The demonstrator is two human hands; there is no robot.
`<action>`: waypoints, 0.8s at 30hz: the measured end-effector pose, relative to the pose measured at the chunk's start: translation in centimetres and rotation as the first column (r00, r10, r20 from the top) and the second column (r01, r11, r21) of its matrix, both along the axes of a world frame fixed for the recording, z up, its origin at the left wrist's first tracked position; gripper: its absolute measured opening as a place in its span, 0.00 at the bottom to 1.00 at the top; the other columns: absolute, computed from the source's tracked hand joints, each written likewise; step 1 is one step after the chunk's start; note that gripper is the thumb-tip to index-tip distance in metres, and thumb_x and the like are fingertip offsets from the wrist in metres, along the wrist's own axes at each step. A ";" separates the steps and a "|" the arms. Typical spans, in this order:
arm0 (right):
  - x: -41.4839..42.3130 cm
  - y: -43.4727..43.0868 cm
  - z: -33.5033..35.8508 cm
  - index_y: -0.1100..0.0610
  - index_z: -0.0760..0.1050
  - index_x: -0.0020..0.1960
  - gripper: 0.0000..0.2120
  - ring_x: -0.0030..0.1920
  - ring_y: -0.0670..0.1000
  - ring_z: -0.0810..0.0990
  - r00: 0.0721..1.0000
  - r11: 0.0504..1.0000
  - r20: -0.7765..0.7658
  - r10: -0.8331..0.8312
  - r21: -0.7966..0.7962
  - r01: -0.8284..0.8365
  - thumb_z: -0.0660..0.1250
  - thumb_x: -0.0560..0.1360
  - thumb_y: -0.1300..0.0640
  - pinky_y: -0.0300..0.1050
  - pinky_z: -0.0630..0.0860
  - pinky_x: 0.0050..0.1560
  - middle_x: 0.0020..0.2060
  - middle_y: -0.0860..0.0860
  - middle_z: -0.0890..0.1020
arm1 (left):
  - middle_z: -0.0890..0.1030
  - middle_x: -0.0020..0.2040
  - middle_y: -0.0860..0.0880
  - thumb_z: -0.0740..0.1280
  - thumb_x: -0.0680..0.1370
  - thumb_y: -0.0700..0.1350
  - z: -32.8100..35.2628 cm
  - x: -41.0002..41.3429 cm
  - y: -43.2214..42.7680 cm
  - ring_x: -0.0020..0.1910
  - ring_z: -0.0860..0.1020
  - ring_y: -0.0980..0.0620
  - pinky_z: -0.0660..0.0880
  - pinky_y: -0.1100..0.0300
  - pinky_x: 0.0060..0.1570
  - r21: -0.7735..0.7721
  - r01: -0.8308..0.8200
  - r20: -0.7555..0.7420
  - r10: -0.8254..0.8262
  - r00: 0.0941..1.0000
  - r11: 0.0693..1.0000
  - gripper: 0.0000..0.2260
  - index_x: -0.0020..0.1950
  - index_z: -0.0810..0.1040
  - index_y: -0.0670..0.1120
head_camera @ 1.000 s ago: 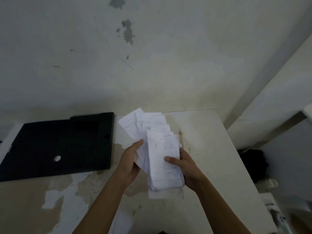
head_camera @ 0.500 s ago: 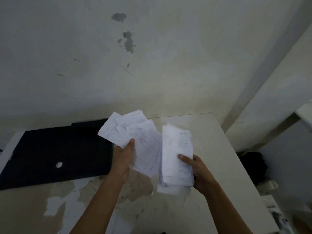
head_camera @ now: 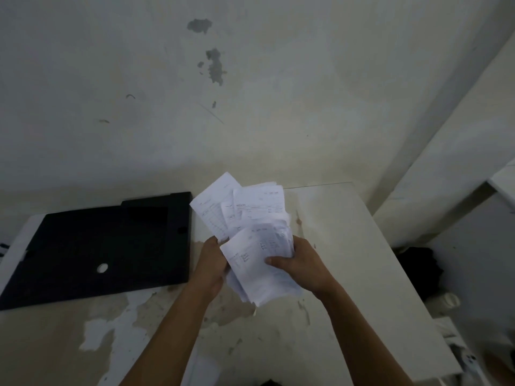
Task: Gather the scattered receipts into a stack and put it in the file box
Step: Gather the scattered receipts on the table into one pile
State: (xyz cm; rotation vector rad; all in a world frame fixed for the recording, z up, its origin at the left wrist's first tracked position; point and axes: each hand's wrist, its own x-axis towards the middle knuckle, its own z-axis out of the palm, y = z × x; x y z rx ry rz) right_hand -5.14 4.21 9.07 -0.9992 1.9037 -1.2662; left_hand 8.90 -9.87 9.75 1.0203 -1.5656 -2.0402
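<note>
Both hands hold the receipts [head_camera: 250, 232] above the table [head_camera: 348, 260] near its far edge. Left hand [head_camera: 213, 263] fingers and right hand [head_camera: 299, 263] fingers grasp the fanned bundle. The black file box [head_camera: 97, 246] lies flat at the far left corner.

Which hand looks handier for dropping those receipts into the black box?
Probably the left hand: it grips the receipts on the side nearest the box; the right hand holds them farther off.

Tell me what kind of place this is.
Probably a bare back room or home workspace, not a kept office: stained, chipped wall, worn table with peeling surface, a black file box lying flat on it.
</note>
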 end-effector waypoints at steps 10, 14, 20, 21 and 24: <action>-0.9 1.7 -1.1 0.52 0.80 0.60 0.20 0.55 0.54 0.85 0.898 0.972 0.426 -0.107 -0.146 0.185 0.78 0.69 0.56 0.51 0.83 0.50 0.55 0.53 0.85 | 0.85 0.50 0.52 0.72 0.74 0.50 -0.4 0.5 -1.2 0.51 0.82 0.50 0.78 0.55 0.43 0.192 -0.287 0.038 0.285 0.958 0.939 0.11 0.55 0.82 0.52; -1.7 2.3 -1.6 0.58 0.82 0.59 0.18 0.55 0.61 0.84 0.824 0.966 0.556 -0.106 -0.138 0.217 0.77 0.69 0.61 0.55 0.83 0.50 0.56 0.59 0.85 | 0.86 0.47 0.57 0.72 0.75 0.50 -1.0 0.0 -1.1 0.51 0.82 0.53 0.78 0.55 0.47 0.117 -0.267 0.055 0.262 0.964 0.957 0.04 0.49 0.82 0.56; -2.2 2.5 -1.5 0.60 0.80 0.60 0.22 0.55 0.61 0.84 0.784 0.943 0.592 -0.188 -0.115 0.313 0.77 0.68 0.59 0.59 0.82 0.52 0.56 0.59 0.85 | 0.85 0.51 0.55 0.74 0.72 0.54 -0.8 -1.0 -0.7 0.49 0.83 0.55 0.79 0.58 0.44 0.055 -0.191 0.039 0.189 0.981 0.980 0.10 0.52 0.82 0.55; -2.1 2.4 -1.5 0.60 0.81 0.60 0.21 0.55 0.61 0.84 0.793 0.947 0.581 -0.184 -0.110 0.301 0.77 0.68 0.58 0.57 0.82 0.51 0.55 0.59 0.85 | 0.86 0.50 0.54 0.75 0.71 0.54 -0.7 -1.1 -0.7 0.48 0.84 0.54 0.80 0.57 0.45 0.059 -0.174 0.049 0.172 0.984 0.983 0.12 0.52 0.83 0.53; -1.9 2.0 -1.8 0.60 0.81 0.59 0.20 0.54 0.60 0.85 0.784 0.955 0.597 -0.170 -0.096 0.281 0.77 0.69 0.57 0.53 0.83 0.49 0.55 0.58 0.85 | 0.87 0.47 0.53 0.78 0.68 0.54 -0.5 -1.2 -0.6 0.45 0.85 0.54 0.81 0.58 0.43 0.057 -0.118 0.059 0.115 0.992 0.991 0.15 0.51 0.84 0.50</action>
